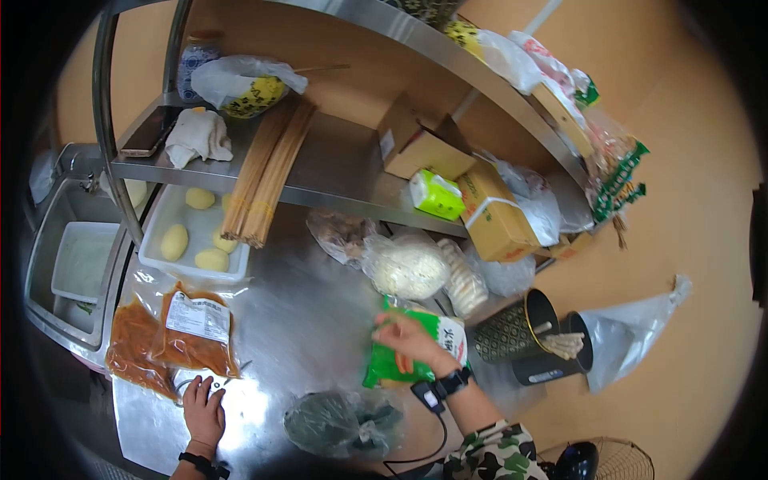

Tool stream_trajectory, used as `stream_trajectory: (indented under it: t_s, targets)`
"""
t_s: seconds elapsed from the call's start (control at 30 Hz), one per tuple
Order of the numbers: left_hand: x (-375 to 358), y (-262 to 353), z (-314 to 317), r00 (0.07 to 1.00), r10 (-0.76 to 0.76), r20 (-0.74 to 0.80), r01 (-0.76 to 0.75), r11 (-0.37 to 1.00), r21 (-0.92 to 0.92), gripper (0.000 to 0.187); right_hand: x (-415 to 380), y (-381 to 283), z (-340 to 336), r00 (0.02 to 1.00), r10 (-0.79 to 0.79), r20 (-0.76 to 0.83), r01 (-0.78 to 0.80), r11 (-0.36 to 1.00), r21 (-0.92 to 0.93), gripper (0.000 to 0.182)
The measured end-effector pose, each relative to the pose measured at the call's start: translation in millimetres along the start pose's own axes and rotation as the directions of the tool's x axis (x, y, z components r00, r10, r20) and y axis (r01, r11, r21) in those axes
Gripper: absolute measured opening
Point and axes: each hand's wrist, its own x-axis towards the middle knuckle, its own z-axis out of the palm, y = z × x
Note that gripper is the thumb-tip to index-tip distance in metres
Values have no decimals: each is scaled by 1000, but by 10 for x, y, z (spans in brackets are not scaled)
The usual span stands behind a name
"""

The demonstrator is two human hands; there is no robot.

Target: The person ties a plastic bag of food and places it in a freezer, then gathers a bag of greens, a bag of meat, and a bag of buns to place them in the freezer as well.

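Head view | green packet (416, 346) is being gripped by right hand (410, 340), long axis upright | left hand (203, 412) is being rested open on table (304, 320), well apart to the left

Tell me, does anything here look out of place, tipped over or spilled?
Yes. Two dark cups lie tipped on their sides at the counter's right edge, and pale sticks poke out of one. Nothing looks spilled. The right hand grips a green packet; the left hand rests on the counter.
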Motion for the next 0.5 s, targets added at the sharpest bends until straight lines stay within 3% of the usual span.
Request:
stream_trajectory:
  t_s: [0.03,0.1,0.17,0.23,0.3,0.37,0.47,0.5]
  targets:
    - [10,-11,-1,1000,4,3,-4,1000,-4,23,335,82,-52,976,-150,-159,131,984,-122,47]
    - [15,-33,19,1000,4,9,-4,1000,-1,26,1028,204,-171,883,-336,-327,241,923,-299,54]
    - [21,-57,34,1000,-2,25,2,1000,-5,28,1646,246,-231,784,-430,-449,213,865,-455,53]
    - [42,-73,38,999,-6,39,6,1000,-5,29,2266,384,-236,805,-348,-480,31,834,-552,54]
    - [60,-81,36,998,-21,57,21,1000,2,30,2776,440,-247,833,-311,-458,-29,802,-596,54]
    - [70,-84,40,997,-31,69,31,1000,7,30,3156,501,-266,873,-313,-374,29,799,-601,53]
    - [102,-76,26,996,-43,82,41,999,15,30,3383,604,-166,847,-320,-425,-28,771,-637,45]
    - [114,-68,19,995,-46,85,44,999,17,30,3372,602,-139,815,-312,-488,-28,820,-571,42]
